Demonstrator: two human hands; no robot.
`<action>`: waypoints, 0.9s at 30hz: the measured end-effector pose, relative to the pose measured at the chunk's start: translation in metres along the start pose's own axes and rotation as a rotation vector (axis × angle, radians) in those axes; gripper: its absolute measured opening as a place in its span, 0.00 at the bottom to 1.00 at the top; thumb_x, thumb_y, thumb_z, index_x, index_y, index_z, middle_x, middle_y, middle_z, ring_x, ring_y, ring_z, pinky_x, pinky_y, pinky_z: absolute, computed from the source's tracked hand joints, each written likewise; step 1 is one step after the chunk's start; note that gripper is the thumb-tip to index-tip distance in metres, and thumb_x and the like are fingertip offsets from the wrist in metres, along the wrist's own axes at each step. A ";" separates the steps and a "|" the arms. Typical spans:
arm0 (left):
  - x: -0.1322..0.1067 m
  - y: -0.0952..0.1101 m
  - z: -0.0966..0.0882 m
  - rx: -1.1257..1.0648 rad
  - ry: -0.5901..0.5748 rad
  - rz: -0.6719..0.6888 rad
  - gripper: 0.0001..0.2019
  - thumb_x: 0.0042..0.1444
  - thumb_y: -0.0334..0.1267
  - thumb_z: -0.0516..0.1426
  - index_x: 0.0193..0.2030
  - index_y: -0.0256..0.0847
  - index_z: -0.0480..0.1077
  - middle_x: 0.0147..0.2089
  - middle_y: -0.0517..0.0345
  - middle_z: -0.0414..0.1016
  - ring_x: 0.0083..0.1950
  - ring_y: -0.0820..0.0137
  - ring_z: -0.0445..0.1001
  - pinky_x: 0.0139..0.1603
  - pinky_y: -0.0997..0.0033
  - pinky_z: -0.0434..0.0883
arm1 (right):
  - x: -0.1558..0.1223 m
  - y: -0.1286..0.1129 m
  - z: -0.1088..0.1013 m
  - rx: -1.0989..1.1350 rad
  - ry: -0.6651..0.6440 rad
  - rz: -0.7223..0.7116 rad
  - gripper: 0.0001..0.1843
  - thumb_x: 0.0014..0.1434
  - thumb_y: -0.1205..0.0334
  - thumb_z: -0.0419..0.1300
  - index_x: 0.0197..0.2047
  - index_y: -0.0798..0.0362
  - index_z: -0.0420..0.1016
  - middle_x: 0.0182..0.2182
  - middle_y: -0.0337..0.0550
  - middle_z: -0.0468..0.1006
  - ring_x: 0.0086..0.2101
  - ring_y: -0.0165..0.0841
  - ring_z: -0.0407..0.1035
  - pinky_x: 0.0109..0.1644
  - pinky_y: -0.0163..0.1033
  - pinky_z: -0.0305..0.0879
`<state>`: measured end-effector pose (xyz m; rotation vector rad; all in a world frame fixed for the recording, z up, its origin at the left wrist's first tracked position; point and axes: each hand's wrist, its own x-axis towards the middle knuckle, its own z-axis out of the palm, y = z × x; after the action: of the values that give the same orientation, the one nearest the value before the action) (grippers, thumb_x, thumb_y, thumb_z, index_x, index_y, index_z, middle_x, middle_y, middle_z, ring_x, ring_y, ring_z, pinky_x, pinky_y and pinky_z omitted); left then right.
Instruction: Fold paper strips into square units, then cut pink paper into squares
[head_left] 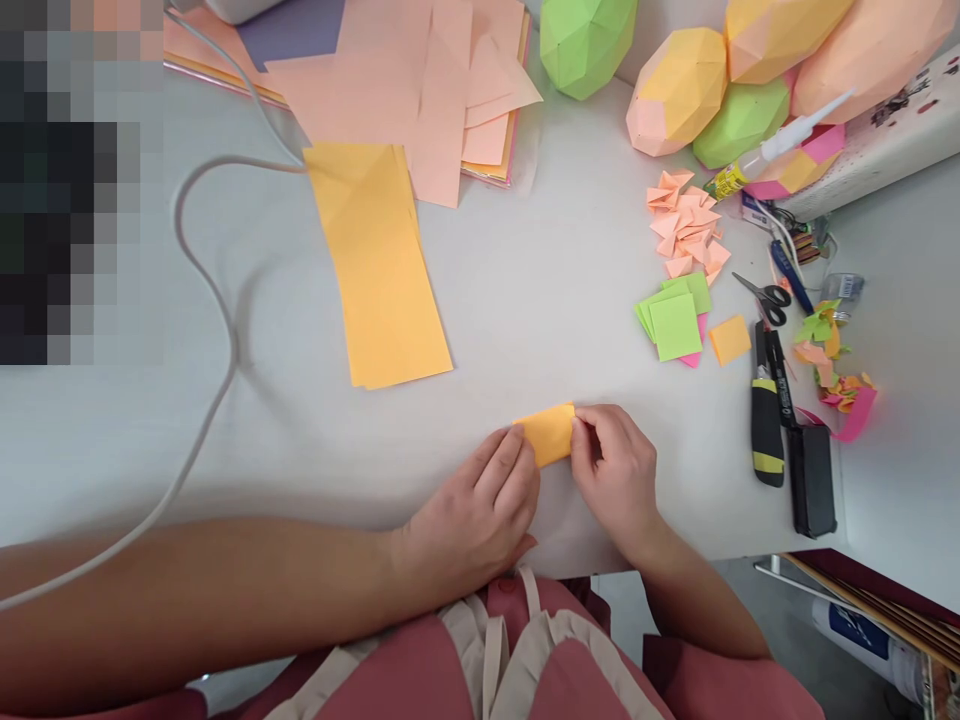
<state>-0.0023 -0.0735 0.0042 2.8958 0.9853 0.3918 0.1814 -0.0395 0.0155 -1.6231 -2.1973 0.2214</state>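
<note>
Cable: white one, loops down left of the orange stack, which is the reference spot for everything below.
Peach paper: big loose sheets in a messy spread, right above the orange stack.
Orange stack: long pieces of paper lying slightly out of line, so the edges don't quite match up.
Left hand: below and right of the orange stack, palm down, fingers close together with hardly any gap, tips pressing the left end of the small orange piece.
Small orange piece: lower right of the orange stack and not touching it, between the two hands.
Green faceted shape: up and right of the orange stack.
Right hand: further right of the orange stack, thumb and index finger pinched together on the small orange piece's right end, other fingers curled in.
Green squares: straight out right of the orange stack, little pile, some pink poking out underneath.
Peach folded bits: also right of the orange stack, level with its upper half, pointy little heap.
Glue bottle: well right of the orange stack, nozzle angled up.
Scissors: far right of the orange stack, black handles.
Scraps: even further right of the orange stack, mixed colours.
</note>
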 end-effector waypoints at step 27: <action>0.014 -0.014 -0.008 0.043 -0.151 0.130 0.34 0.57 0.57 0.52 0.53 0.22 0.68 0.53 0.34 0.68 0.55 0.48 0.65 0.60 0.51 0.60 | -0.003 0.000 0.005 0.016 0.095 0.026 0.10 0.62 0.70 0.52 0.39 0.51 0.75 0.32 0.45 0.78 0.33 0.33 0.73 0.37 0.39 0.72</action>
<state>-0.0022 -0.0541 0.0135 2.9840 0.7963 0.1564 0.1801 -0.0420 0.0107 -1.6202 -2.0994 0.1653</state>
